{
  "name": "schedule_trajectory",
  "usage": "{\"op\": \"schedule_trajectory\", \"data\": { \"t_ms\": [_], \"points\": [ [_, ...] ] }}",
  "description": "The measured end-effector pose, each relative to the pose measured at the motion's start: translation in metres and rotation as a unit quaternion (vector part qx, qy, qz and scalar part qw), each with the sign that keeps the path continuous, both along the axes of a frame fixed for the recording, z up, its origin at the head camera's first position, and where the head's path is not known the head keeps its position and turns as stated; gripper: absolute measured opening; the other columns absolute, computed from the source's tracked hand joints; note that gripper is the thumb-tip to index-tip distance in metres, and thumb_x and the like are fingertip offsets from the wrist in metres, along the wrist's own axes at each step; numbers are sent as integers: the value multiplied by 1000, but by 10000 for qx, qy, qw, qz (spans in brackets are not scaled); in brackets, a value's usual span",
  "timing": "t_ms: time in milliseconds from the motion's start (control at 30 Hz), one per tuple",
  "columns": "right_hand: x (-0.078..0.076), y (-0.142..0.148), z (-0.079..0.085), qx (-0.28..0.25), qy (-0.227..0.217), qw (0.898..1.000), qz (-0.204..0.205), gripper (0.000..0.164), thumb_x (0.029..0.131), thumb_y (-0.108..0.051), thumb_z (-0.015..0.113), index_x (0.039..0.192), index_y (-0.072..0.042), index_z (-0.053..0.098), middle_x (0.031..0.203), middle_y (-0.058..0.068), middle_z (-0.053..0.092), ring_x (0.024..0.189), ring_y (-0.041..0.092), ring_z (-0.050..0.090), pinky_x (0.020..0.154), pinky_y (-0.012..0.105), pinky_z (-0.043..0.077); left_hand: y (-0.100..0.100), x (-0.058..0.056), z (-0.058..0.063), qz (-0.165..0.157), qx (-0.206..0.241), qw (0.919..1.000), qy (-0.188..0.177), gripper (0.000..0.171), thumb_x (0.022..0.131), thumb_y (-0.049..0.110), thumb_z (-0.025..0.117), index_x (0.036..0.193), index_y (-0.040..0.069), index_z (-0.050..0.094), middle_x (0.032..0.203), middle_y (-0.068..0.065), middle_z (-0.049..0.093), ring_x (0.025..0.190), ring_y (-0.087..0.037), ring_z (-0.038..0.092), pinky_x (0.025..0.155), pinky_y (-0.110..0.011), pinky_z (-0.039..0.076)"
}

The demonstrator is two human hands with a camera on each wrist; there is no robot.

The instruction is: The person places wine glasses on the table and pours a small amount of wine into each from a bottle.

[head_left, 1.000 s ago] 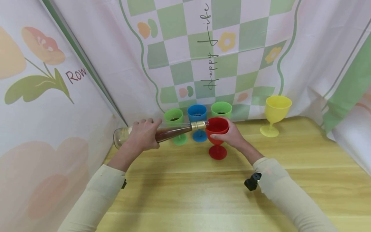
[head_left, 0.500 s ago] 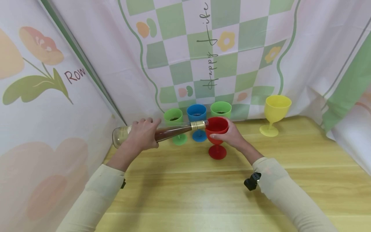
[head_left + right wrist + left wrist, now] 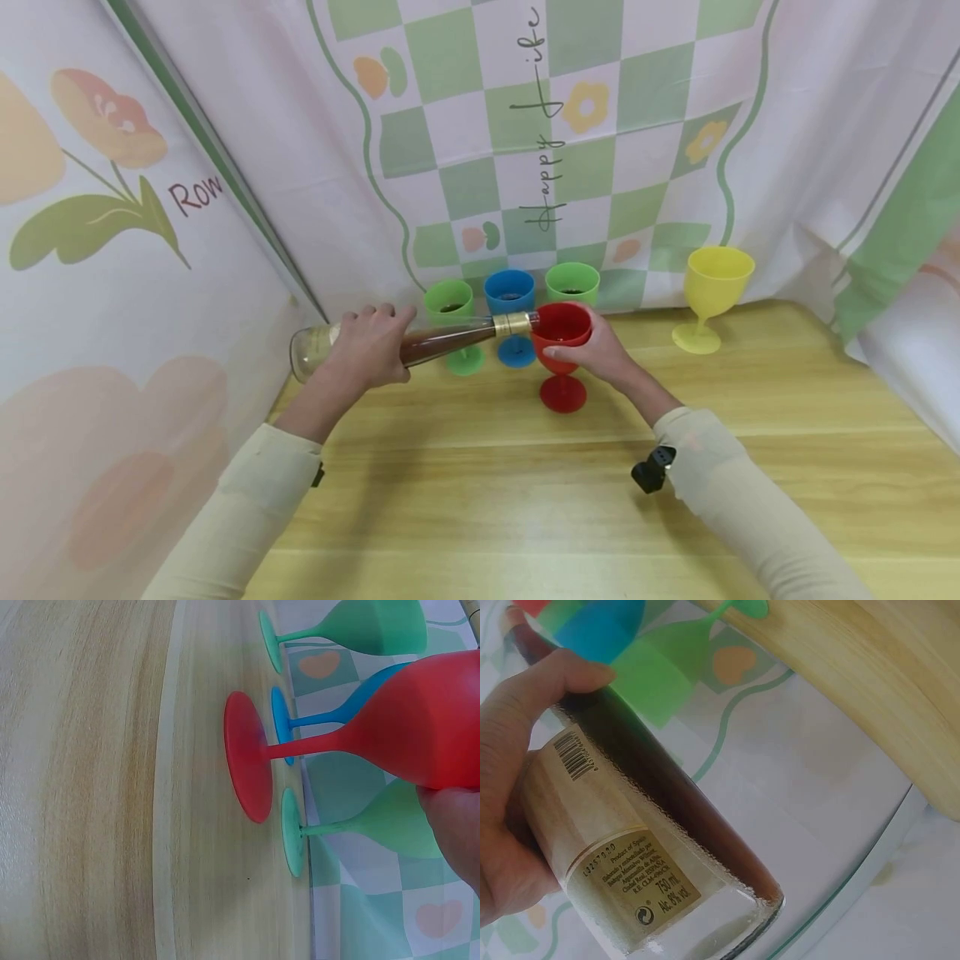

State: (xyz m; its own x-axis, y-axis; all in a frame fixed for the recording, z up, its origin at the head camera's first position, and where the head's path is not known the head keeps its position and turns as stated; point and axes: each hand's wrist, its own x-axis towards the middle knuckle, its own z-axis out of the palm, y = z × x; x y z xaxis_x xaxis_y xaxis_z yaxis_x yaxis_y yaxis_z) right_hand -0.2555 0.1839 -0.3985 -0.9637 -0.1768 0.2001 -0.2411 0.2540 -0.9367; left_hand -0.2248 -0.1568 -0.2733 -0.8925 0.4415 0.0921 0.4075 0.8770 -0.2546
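Note:
My left hand (image 3: 367, 346) grips a clear glass wine bottle (image 3: 682, 795) with a paper label, tipped nearly level with dark reddish liquid along its lower side. The bottle's gold-banded neck (image 3: 513, 323) points right, its mouth right at the rim of a red goblet (image 3: 562, 354). My right hand (image 3: 600, 346) holds that goblet by the bowl, thumb in front; it stands upright, its round foot (image 3: 247, 757) at the table. A little dark liquid shows inside the red bowl. In the right wrist view only a thumb part of the hand (image 3: 457, 825) is seen.
Behind the bottle stand a green goblet (image 3: 450, 300), a blue goblet (image 3: 510, 292) and another green goblet (image 3: 573, 279), each with dark liquid. A yellow goblet (image 3: 716, 283) stands farther right. Printed curtains (image 3: 300, 167) enclose the wooden table (image 3: 480, 500) at the back and sides.
Dark liquid now shows in the red goblet, where none was visible before. Both hands, the bottle and the goblets stay nearly in place.

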Motion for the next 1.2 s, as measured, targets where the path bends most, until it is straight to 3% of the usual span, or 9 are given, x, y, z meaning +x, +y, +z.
{"op": "schedule_trajectory", "data": {
  "t_ms": [1200],
  "points": [
    [-1, 1, 1, 29, -73, 10000, 22, 78, 85, -10, 78, 150, -2, 36, 148, 21, 48, 135, 37, 45, 83, 19, 54, 2, 2, 2, -3, -64, 9999, 84, 68, 67, 32, 87, 123, 12, 54, 101, -12, 66, 90, -34, 64, 78, -52, 55]
  ]
}}
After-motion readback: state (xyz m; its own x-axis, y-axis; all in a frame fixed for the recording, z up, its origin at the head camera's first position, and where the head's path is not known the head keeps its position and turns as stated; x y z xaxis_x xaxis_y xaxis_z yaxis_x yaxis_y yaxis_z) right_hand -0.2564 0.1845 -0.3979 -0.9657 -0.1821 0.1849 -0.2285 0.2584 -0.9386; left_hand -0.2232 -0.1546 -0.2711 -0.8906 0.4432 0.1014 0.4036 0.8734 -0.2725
